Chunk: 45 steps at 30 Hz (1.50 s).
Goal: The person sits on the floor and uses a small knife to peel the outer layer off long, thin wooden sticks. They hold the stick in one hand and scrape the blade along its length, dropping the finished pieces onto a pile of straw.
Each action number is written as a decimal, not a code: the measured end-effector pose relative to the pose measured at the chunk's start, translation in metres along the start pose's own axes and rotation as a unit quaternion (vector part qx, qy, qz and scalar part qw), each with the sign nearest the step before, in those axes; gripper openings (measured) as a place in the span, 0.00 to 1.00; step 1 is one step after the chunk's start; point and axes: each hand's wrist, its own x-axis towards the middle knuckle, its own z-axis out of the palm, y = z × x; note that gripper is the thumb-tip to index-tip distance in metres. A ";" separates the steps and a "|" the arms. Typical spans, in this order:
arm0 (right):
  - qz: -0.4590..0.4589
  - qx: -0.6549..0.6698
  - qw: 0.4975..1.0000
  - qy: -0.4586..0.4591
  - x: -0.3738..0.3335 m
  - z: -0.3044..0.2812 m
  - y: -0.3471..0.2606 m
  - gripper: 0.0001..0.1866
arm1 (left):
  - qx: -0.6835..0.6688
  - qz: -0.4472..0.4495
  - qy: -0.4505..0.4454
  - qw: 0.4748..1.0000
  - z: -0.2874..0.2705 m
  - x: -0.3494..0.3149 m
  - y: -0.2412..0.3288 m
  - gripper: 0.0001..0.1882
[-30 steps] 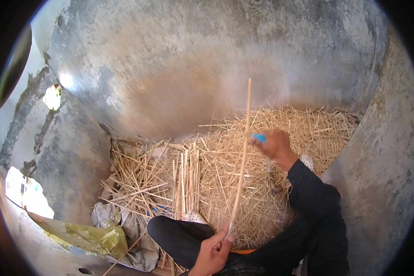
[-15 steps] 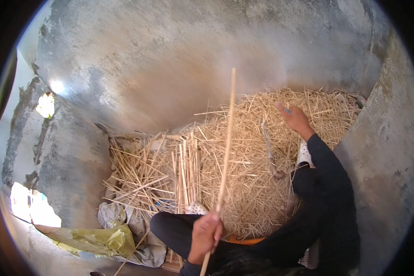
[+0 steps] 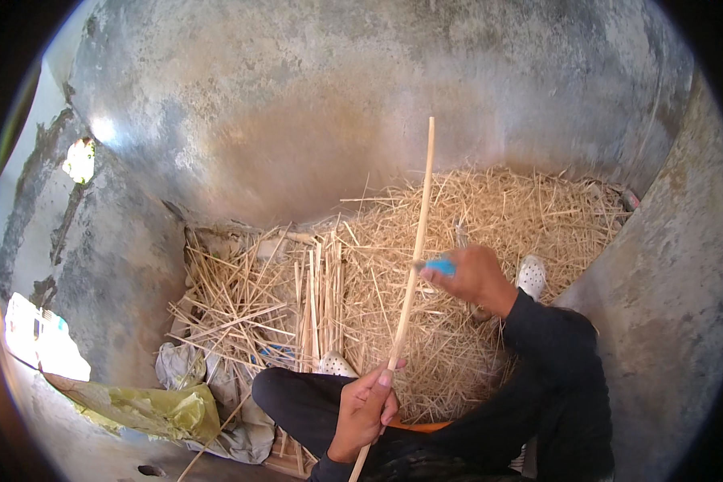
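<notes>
A long, pale wooden stick [image 3: 422, 217] slants upward in front of me, its top end against the backdrop of the wall. My left hand [image 3: 368, 408] is closed round its lower part, above my bent leg. In my right hand [image 3: 478, 277] is a small blue-handled tool [image 3: 440, 267], gripped with the fingers wrapped round it. Its dark tip meets the stick at about mid-length, or lies just in front of it; motion blur hides its exact kind.
Straw-like shavings [image 3: 538, 209] cover much of the floor. A row of cut sticks [image 3: 316, 297] lies beside a loose heap of sticks [image 3: 233, 297] at left. Yellowish sheeting [image 3: 161, 411] is at lower left, and a grey wall [image 3: 337, 96] rises behind. White perforated shoes [image 3: 531, 277] are on my feet.
My right hand has come down and left from over the shavings to the stick, and the blue tool shows more clearly. The stick leans slightly further right in my left hand.
</notes>
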 end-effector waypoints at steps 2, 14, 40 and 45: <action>-0.058 0.009 0.998 -0.017 -0.018 0.007 -0.021 0.40 | -0.002 -0.001 0.003 1.000 -0.001 0.002 0.002 0.23; 0.044 -0.064 0.996 0.046 0.013 0.003 0.028 0.39 | 0.013 0.038 -0.006 0.999 0.006 -0.007 -0.012 0.23; 0.283 -0.172 0.934 0.135 0.091 -0.049 0.183 0.44 | 0.037 -0.037 -0.066 0.996 0.020 -0.017 -0.026 0.21; 0.359 -0.148 0.918 0.076 0.093 -0.046 0.214 0.47 | 0.039 -0.062 -0.093 0.993 0.024 -0.031 -0.024 0.21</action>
